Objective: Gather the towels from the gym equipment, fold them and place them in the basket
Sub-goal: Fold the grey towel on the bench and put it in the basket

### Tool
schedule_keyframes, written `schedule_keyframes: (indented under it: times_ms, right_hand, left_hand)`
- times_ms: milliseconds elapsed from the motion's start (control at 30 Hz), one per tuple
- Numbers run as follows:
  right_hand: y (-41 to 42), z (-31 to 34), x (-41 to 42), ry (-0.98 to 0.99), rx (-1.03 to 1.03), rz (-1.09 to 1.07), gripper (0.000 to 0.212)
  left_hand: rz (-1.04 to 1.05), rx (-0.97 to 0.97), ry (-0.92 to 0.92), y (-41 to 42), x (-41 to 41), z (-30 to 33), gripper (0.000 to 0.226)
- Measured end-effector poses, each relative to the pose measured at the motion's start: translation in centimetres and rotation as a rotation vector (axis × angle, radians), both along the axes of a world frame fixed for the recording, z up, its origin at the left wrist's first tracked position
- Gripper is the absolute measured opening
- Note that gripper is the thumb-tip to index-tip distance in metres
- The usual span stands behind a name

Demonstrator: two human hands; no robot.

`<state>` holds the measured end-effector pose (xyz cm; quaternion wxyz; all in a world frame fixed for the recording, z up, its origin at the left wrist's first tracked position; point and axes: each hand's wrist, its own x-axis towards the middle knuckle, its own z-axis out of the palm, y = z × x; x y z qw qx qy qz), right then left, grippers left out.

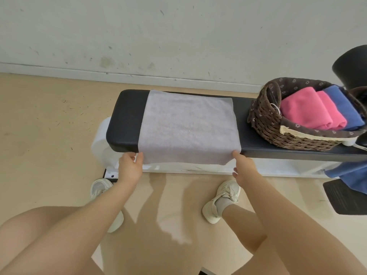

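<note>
A pale lilac towel lies flat across the black padded gym bench, its near edge hanging over the front. My left hand pinches the towel's near left corner. My right hand pinches the near right corner. On the bench's right end stands a brown wicker basket with a flowered lining. It holds a folded pink towel and a folded blue towel side by side.
Another blue towel hangs at the right edge under the bench, next to a black pad. A black roller juts in at the upper right. The bench's white frame rests on the beige floor near the wall. My feet stand close to the bench.
</note>
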<state>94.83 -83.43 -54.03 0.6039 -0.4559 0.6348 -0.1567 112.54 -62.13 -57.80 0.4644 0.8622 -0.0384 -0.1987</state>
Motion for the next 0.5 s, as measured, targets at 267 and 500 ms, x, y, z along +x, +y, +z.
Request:
schedule_keyframes:
  times_ms: [267,500]
  right_hand:
    - [0.2,-1.6,-1.2,-0.152,0.013,0.288,0.033]
    - [1.0,-0.8,-1.5,-0.126,-0.068,0.256,0.017]
  left_hand:
    - [-0.06,-0.249,0.484,0.6,1.4,-1.4,0.03]
    - [-0.15,-0.401,0.557,1.1,0.9,1.4,0.023]
